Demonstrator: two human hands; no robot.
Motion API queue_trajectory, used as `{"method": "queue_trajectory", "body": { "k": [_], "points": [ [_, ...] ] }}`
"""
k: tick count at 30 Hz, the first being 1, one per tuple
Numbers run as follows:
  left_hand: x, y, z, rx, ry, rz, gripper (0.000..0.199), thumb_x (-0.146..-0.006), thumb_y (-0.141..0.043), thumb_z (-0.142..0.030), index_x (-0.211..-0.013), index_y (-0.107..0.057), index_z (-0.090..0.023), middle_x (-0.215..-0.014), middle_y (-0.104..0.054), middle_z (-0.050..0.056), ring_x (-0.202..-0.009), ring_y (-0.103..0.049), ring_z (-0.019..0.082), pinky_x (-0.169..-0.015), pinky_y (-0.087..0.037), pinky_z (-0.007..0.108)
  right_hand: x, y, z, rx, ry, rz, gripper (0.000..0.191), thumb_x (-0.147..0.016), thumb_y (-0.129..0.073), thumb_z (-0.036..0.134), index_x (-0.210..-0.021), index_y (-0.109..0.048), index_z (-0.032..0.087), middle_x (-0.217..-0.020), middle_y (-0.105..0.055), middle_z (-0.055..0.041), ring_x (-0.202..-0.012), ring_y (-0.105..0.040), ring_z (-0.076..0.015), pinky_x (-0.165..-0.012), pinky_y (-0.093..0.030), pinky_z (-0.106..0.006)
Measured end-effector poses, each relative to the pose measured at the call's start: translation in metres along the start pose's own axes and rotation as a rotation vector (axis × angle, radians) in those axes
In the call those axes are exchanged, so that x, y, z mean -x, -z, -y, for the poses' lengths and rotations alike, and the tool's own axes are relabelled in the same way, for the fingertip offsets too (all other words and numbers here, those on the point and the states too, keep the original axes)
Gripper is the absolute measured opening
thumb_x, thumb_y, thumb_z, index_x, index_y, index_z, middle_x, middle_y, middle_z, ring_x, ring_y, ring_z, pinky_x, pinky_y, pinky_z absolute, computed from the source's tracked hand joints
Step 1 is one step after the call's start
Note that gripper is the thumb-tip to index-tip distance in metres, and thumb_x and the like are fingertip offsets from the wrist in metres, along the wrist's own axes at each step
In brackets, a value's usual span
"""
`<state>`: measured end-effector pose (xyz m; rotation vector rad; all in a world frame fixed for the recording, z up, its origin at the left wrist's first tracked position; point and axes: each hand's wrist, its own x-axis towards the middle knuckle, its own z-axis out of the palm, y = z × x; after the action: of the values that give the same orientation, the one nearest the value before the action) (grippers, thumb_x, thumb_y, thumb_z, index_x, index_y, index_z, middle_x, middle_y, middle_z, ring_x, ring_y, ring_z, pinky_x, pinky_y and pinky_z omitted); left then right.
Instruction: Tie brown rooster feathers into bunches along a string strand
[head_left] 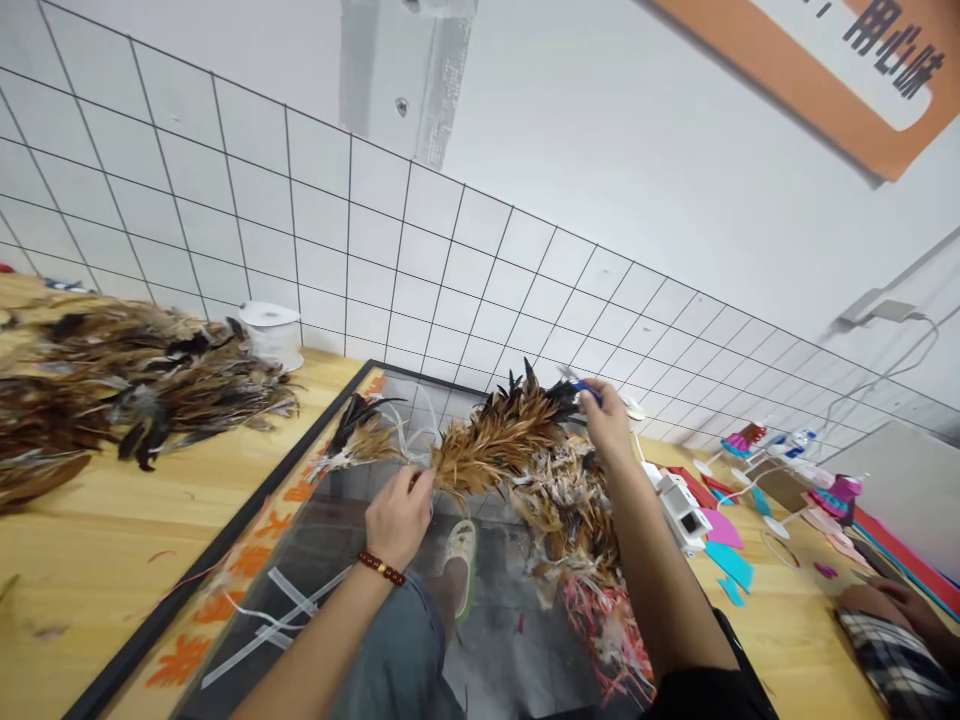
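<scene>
Wire grid behind wooden table, loose feathers beside white spool.

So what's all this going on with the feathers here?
Someone is holding a brown-and-black feather garland by its near end in the left hand. The right hand, at its dark far end, grips what look like blue-handled scissors. A small feather bunch lies beside the garland, with more loose feathers heaped on the wooden table to the left, near a white spool.
</scene>
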<state>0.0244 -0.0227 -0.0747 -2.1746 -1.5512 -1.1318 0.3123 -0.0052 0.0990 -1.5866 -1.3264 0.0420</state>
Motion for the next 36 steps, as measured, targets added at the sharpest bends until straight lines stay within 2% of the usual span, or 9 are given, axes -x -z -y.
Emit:
{"method": "queue_trajectory", "body": {
  "k": [5, 13, 16, 19, 23, 26, 29, 34, 36],
  "points": [
    [0.001, 0.001, -0.001, -0.033, -0.041, 0.068, 0.025, -0.087, -0.047, -0.019, -0.101, -0.067, -0.023, -0.097, -0.064, 0.007, -0.083, -0.06, 0.017, -0.072, -0.044, 0.028, 0.054, -0.051, 0.039, -0.144, 0.02, 0.416, 0.034, -0.075, -0.061, 0.04, -0.101, -0.063, 0.018, -0.078, -0.065, -0.0008, -0.064, -0.056, -0.0126, -0.063, -0.045, -0.025],
    [0.004, -0.003, 0.001, -0.049, -0.074, 0.053, 0.026, -0.087, -0.046, -0.016, -0.102, -0.066, -0.023, -0.098, -0.064, 0.007, -0.084, -0.058, 0.018, -0.073, -0.044, 0.029, 0.059, -0.08, 0.053, 0.377, 0.262, 0.47, 0.015, -0.074, -0.064, 0.03, -0.085, -0.073, 0.026, -0.083, -0.073, -0.0033, -0.078, -0.066, -0.02, -0.071, -0.047, -0.029],
    [0.004, -0.003, 0.001, -0.03, -0.079, 0.027, 0.025, -0.086, -0.047, -0.015, -0.1, -0.066, -0.022, -0.097, -0.064, 0.006, -0.084, -0.058, 0.018, -0.073, -0.044, 0.028, 0.046, -0.059, 0.042, 0.24, 0.152, 0.439, 0.019, -0.077, -0.058, 0.031, -0.083, -0.074, 0.023, -0.074, -0.072, -0.0022, -0.067, -0.064, -0.0172, -0.062, -0.046, -0.026],
    [0.003, -0.001, 0.0, -0.01, -0.058, 0.026, 0.024, -0.086, -0.046, -0.016, -0.099, -0.066, -0.022, -0.096, -0.064, 0.006, -0.082, -0.059, 0.017, -0.071, -0.044, 0.028, 0.033, -0.013, 0.021, 0.145, 0.034, 0.36, 0.032, -0.076, -0.058, 0.045, -0.087, -0.073, 0.019, -0.07, -0.07, -0.003, -0.06, -0.061, -0.0168, -0.055, -0.043, -0.026],
    [0.001, 0.001, -0.001, 0.013, -0.021, 0.066, 0.025, -0.087, -0.045, -0.018, -0.101, -0.066, -0.022, -0.095, -0.065, 0.006, -0.082, -0.059, 0.018, -0.07, -0.043, 0.028, 0.024, 0.047, -0.016, 0.499, -0.059, 0.302, 0.043, -0.069, -0.063, 0.053, -0.094, -0.073, 0.019, -0.071, -0.07, -0.0056, -0.067, -0.063, -0.0231, -0.061, -0.044, -0.031],
    [0.001, 0.0, -0.001, 0.008, -0.012, 0.073, 0.024, -0.087, -0.046, -0.019, -0.101, -0.066, -0.022, -0.096, -0.065, 0.006, -0.083, -0.06, 0.018, -0.071, -0.043, 0.028, 0.03, 0.063, -0.033, 0.689, -0.076, 0.235, 0.057, -0.07, -0.061, 0.059, -0.107, -0.069, 0.017, -0.088, -0.072, -0.012, -0.082, -0.065, -0.0297, -0.068, -0.046, -0.036],
    [0.001, -0.002, 0.0, 0.005, -0.032, 0.062, 0.024, -0.086, -0.046, -0.018, -0.1, -0.065, -0.022, -0.096, -0.065, 0.006, -0.082, -0.06, 0.017, -0.07, -0.043, 0.028, 0.056, 0.04, -0.024, 0.604, 0.049, 0.162, 0.05, -0.088, -0.039, 0.054, -0.113, -0.066, 0.02, -0.099, -0.071, -0.0116, -0.088, -0.065, -0.0261, -0.073, -0.047, -0.036],
    [0.002, -0.002, 0.001, -0.009, -0.077, 0.005, 0.023, -0.085, -0.047, -0.015, -0.098, -0.065, -0.021, -0.094, -0.066, 0.005, -0.081, -0.06, 0.018, -0.069, -0.043, 0.028, 0.13, -0.06, 0.025, 0.56, 0.573, 0.32, 0.036, -0.093, -0.04, 0.036, -0.121, -0.058, 0.024, -0.085, -0.068, -0.0087, -0.076, -0.06, -0.022, -0.072, -0.042, -0.037],
    [0.002, -0.001, 0.001, -0.011, -0.097, -0.02, 0.022, -0.085, -0.048, -0.015, -0.096, -0.065, -0.021, -0.094, -0.066, 0.006, -0.081, -0.06, 0.018, -0.069, -0.043, 0.028, 0.139, -0.093, 0.036, 0.58, 0.699, 0.381, 0.036, -0.093, -0.041, 0.036, -0.125, -0.055, 0.025, -0.083, -0.066, -0.0073, -0.076, -0.06, -0.0215, -0.073, -0.04, -0.037]
  ]
}}
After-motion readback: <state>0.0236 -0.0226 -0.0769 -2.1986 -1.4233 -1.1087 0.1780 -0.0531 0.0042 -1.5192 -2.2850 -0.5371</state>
